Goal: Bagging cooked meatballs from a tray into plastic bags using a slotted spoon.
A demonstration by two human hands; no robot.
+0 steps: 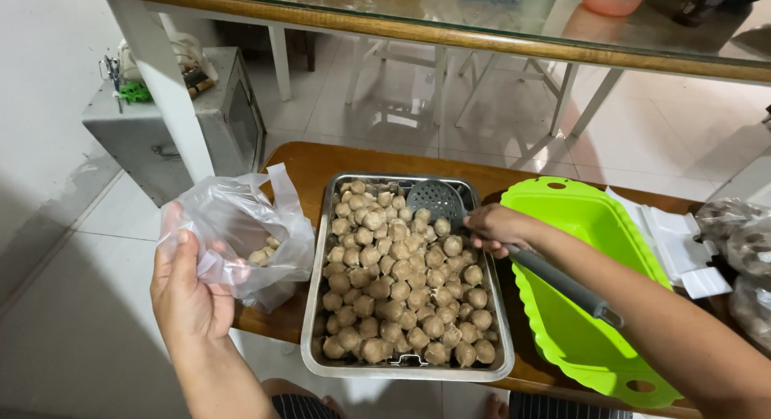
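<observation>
One wooden bench (pixel 305 166) bears a steel tray (pixel 315 307) over pale tiled floor (pixel 88 323).

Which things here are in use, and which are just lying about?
In use: left hand holding the plastic bag open; right hand gripping the slotted scoop; metal tray of meatballs.

Lying about: green basin, white papers, bags at right, grey box on the floor.
</observation>
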